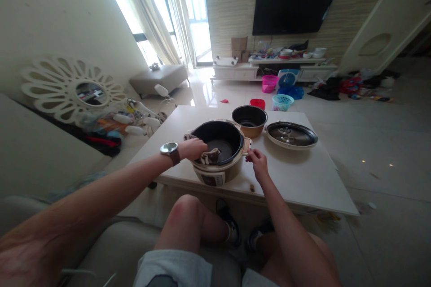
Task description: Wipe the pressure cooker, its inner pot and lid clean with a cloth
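An electric cooker body [234, 171] with a dark, hollow inside stands near the front edge of the white table. Over its left rim reaches my left hand [195, 148], closed on a brown and white cloth [210, 156] that lies against the inner wall. My right hand [258, 163] is at the cooker's right side, its fingers closed at the pale side handle [248, 144]. Just behind the cooker sits the removed inner pot [249, 132], dark inside and golden outside. To the right rests the cooker's lid [292, 135], a knob-like part showing in its middle.
A small brown object [252, 188] lies by the front edge of the table [296, 179]. Beyond the table are a red container [257, 103], a turquoise basket [283, 102] and a pink basket [270, 84]. My knees are below the front edge.
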### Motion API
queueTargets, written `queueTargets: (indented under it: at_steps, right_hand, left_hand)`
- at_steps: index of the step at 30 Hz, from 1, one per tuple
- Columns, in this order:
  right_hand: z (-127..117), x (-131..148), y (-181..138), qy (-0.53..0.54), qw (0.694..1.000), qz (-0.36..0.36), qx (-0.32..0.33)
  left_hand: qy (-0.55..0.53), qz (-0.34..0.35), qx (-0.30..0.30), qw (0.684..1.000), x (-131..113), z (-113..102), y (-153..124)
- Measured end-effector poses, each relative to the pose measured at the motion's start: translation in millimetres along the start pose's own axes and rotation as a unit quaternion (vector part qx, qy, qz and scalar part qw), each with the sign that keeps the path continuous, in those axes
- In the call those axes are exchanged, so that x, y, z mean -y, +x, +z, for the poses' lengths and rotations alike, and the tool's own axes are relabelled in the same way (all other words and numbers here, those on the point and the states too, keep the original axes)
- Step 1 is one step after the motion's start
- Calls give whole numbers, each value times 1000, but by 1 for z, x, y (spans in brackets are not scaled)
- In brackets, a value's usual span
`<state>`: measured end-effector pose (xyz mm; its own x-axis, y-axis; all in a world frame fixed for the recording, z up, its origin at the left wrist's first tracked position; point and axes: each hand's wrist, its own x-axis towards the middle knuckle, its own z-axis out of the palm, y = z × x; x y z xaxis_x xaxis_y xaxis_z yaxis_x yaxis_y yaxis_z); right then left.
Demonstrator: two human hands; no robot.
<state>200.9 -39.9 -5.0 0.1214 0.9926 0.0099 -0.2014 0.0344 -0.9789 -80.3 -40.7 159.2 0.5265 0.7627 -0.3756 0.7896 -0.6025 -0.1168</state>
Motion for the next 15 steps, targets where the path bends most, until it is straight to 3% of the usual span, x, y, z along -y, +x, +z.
queueTargets:
  at_steps: [4,6,8,10,12,13,15]
  right_hand:
    - [0,0,0,3,1000,1,1]
    - [0,-1,0,3,1000,-1,0]
    - [0,-1,0,5,1000,0,-1]
    - [0,-1,0,9,1000,4,0]
    - [0,0,0,9,1000,6,3]
    - [0,0,0,8,1000,6,4]
    - [0,-1,0,9,1000,5,5]
  left_hand:
    - [-148,-23,25,988,-17,-9,10]
    - [-277,-35,-13,960,-30,-13,20]
    - [-423,-52,-101,899,-42,-15,34]
    - [-544,-99,-199,809,-51,-16,49]
    - [-585,-166,-273,746,-57,-18,62]
    - [-571,-197,-289,743,-60,-20,67]
    - [-497,-217,-270,796,-66,-23,74]
